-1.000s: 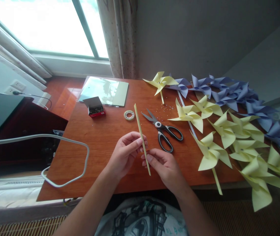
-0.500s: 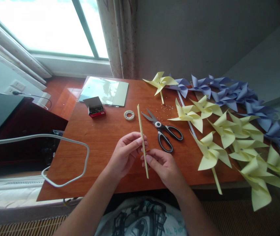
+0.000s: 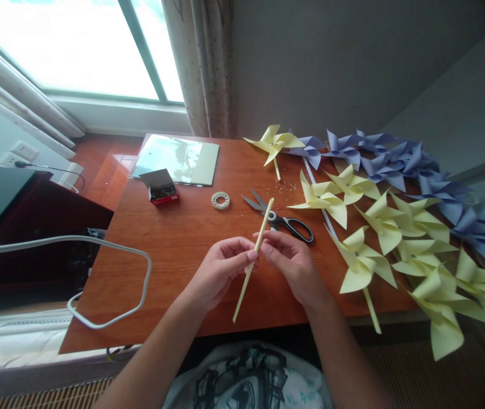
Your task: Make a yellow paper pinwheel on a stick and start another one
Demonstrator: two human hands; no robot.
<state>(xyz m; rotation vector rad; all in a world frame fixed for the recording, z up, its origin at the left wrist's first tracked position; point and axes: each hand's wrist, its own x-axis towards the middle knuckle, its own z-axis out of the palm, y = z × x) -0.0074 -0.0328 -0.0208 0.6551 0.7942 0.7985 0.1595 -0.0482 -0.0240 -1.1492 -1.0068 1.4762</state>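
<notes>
The thin pale-yellow paper stick [image 3: 252,261] was held above the near half of the wooden table [image 3: 174,250], tilted with its upper end toward the scissors and its lower end toward the table's near edge. The left hand [image 3: 220,270] pinched the stick at mid-length between thumb and fingertips. The right hand [image 3: 291,261] gripped the same spot from the other side, fingers closed on it (the two sets of fingertips nearly met).

Just beyond the stick's upper end lay the black-handled steel scissors [image 3: 285,220], blades parted, partly covered by the right hand. Small paper scraps [image 3: 282,186] were scattered behind the blades. A small roll of clear tape [image 3: 220,200] lay flat to the left of the scissors. Farther left stood an open red-and-grey cardboard box of small dark pins [image 3: 160,186], next to a glossy pale-green sheet [image 3: 178,159] at the table's far edge.

The right side of the table carried a spread of folded yellow paper pinwheels [image 3: 396,238], several on sticks, overlapping one another. Behind them ran a row of blue-violet paper pinwheels [image 3: 399,162], out to the right edge of the view. A white cable [image 3: 110,250] looped beside the table on the left.
</notes>
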